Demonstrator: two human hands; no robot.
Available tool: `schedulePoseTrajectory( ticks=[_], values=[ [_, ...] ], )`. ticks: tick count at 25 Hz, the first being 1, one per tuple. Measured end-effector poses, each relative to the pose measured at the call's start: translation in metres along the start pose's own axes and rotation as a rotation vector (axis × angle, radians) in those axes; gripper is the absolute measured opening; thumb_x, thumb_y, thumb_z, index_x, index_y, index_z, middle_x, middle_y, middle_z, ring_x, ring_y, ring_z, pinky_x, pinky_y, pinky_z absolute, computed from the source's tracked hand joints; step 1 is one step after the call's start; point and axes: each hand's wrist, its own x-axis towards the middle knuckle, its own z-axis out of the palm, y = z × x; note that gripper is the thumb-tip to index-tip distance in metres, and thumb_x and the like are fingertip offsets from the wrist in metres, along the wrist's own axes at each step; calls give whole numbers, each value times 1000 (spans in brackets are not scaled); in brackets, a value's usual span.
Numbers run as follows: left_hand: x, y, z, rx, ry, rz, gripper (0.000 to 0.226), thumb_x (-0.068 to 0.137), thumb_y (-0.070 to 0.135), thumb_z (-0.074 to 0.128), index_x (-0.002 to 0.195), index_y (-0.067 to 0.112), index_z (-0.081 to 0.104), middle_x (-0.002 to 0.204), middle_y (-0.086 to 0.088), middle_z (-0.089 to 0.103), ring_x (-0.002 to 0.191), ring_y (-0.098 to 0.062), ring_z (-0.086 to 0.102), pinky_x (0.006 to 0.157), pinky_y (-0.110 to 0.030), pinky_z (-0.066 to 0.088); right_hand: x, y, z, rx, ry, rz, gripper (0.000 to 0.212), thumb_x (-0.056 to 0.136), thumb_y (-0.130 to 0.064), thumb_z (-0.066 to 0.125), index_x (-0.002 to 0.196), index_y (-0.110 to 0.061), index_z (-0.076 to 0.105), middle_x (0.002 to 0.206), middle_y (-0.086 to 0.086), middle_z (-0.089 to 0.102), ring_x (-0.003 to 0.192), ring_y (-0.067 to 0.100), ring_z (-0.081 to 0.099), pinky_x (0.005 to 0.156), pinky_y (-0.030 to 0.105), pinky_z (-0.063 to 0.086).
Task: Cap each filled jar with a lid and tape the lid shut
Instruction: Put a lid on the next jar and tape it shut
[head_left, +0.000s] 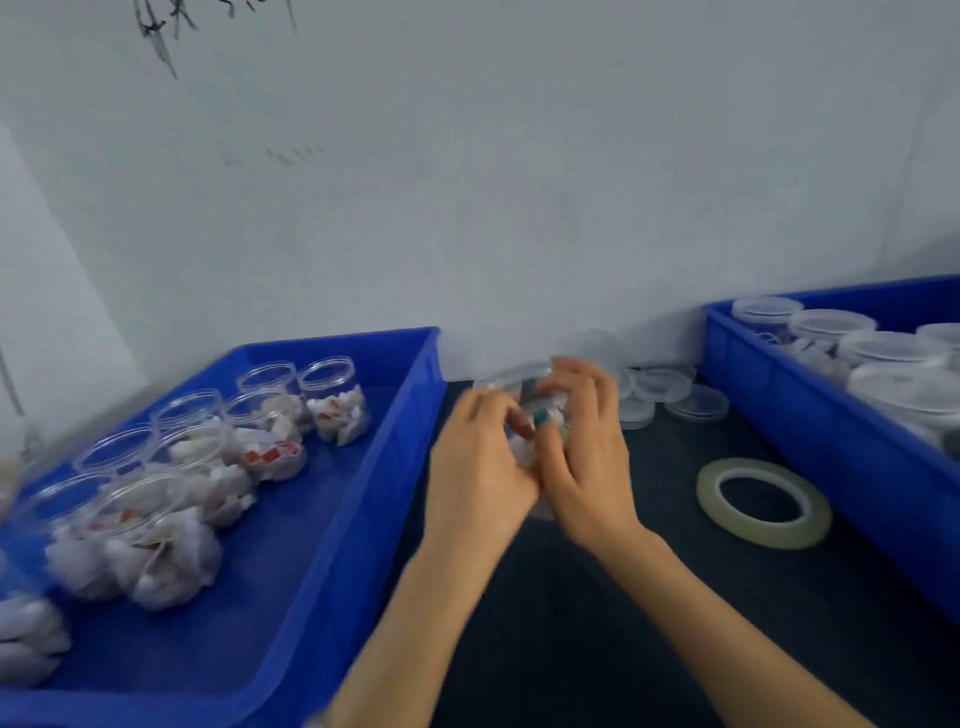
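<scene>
Both hands, left (475, 467) and right (584, 457), clasp filled jar (524, 410) between them above dark table (597, 597)

You are at a small packing station, not a home or an office. A dark tabletop (597, 623) runs up against a bare, scuffed white wall (467, 182). Along its left edge a blue plastic tray (363, 467) holds rows of open clear jars (332, 395) filled with small white packets. Along its right edge a second blue crate (779, 415) carries capped jars (831, 325). Loose clear lids (696, 402) lie at the far edge by the wall, and a roll of clear tape (763, 501) lies flat near the crate.
</scene>
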Motion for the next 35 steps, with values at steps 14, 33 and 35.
schedulePoseTrajectory(
  ticks=[14,33,35],
  values=[
    [-22,-51,106,-509,-392,-228,100,60,37,88,136,51,24,133,28,47,106,1,63,86,-20,55,47,175,-18,-843,-648,317,48,100,-25,51,147,-16,40,150,6,45,136,25,43,108,38,37],
    [-24,-48,107,-537,-382,-303,99,66,30,90,140,41,25,122,32,50,107,16,54,86,-36,58,53,78,-65,433,189,624,20,101,-18,48,110,-28,63,81,-18,74,76,-3,62,75,21,48],
    [-24,-48,108,-534,-375,-300,99,65,33,90,138,44,24,124,30,52,108,18,53,89,-24,54,47,65,-57,361,-27,650,28,99,-14,47,101,-32,69,81,-16,73,78,-1,63,75,25,47]
  ],
)
